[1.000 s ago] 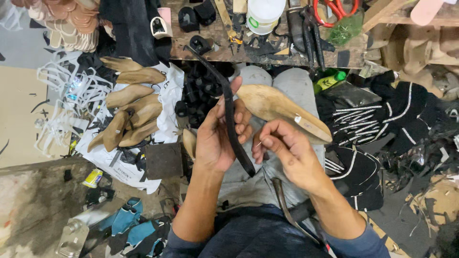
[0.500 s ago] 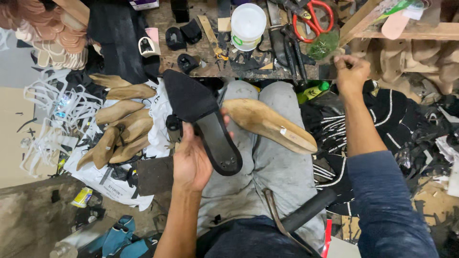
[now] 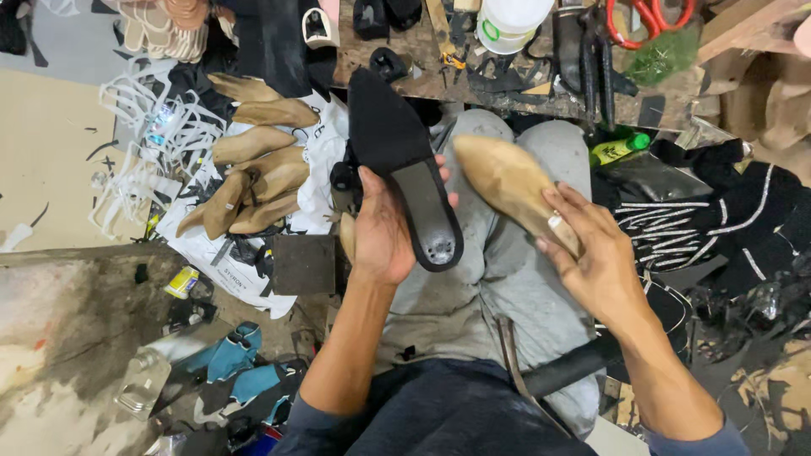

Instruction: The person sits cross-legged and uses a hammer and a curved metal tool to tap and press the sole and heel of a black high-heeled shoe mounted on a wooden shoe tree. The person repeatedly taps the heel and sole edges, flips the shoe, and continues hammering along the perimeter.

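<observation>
Over lap: left hand [image 3: 384,236] grips black sole [image 3: 405,165].

At frame centre, the left hand [image 3: 384,232] holds a black pointed shoe upper [image 3: 401,160]; the right hand [image 3: 596,262] grips a wooden shoe last [image 3: 507,181] beside it.

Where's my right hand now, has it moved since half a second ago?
Yes. The right hand was up at the cluttered workbench by the red scissors; it has come back down toward the lap and now grips the wooden shoe last.
</observation>
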Demonstrator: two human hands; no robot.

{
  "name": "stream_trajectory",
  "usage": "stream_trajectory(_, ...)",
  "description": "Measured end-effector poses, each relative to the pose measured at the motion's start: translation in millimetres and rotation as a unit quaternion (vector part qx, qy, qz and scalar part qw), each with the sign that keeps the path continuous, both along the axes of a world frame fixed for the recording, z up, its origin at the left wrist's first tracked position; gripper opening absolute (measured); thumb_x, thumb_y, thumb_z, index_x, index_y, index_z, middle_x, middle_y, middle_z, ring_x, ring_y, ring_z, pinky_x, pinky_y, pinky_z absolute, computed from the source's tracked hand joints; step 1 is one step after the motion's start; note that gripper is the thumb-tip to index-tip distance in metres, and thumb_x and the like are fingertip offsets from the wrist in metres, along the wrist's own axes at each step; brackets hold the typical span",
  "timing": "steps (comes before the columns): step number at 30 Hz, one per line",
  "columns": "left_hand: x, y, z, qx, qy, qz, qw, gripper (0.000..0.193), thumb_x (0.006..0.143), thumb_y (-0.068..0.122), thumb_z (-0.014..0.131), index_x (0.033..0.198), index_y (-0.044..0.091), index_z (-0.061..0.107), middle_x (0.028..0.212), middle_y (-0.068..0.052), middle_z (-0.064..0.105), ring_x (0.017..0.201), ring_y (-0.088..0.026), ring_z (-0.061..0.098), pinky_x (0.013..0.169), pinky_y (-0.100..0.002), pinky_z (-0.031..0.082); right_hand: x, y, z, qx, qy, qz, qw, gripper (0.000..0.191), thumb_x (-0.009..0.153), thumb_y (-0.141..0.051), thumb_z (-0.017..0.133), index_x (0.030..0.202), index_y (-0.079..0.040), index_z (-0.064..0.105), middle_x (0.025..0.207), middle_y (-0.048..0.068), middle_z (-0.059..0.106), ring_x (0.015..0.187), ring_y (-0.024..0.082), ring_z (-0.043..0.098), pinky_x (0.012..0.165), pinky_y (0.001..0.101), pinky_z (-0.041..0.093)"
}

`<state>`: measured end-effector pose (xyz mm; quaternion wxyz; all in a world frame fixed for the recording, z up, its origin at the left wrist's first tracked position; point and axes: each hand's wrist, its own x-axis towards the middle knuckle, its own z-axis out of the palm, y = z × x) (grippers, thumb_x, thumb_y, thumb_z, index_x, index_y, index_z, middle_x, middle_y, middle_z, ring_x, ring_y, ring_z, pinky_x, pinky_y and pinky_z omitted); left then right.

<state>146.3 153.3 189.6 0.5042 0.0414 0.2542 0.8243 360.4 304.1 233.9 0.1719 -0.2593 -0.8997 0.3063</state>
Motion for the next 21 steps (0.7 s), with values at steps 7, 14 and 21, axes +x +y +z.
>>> stream_trajectory(7,25.8,10.8,3.6,-0.050,0.051,0.001,0.997,0.076,0.106,0.059,0.032,0.152,-0.001,0.040,0.149,-0.017,0.052,0.135,-0.028,0.054,0.114,-0.049,0.048,8.1,-28.1,-16.1,-0.546,0.283,-0.156,0.773,0.054,0.088,-0.009,0.076,0.138,0.000,0.057,0.122,0.013,0.070,0.108,0.022,0.070,0.096,0.0369,0.057)
stream_trajectory(14,52.5,27.7,-4.9,-0.070,0.087,0.058,0.992,0.067,0.105,0.048,0.039,0.158,0.008,0.030,0.161,-0.004,0.040,0.148,-0.014,0.040,0.127,-0.035,0.028,-8.3,-83.9,-21.1,-0.401,0.262,-0.154,0.864,0.050,0.094,-0.010,0.075,0.138,0.006,0.059,0.124,0.011,0.070,0.111,0.018,0.066,0.099,0.0319,0.053)
stream_trajectory(21,63.8,18.5,1.4,0.032,0.158,0.005,0.987,0.082,0.098,0.049,0.067,0.155,0.002,0.032,0.138,-0.022,0.061,0.125,-0.031,0.061,0.109,-0.044,0.049,-16.5,-100.2,-5.5,-0.240,0.248,-0.130,0.929,0.056,0.093,-0.011,0.071,0.142,0.008,0.052,0.143,0.019,0.060,0.132,0.025,0.059,0.113,0.0361,0.044)
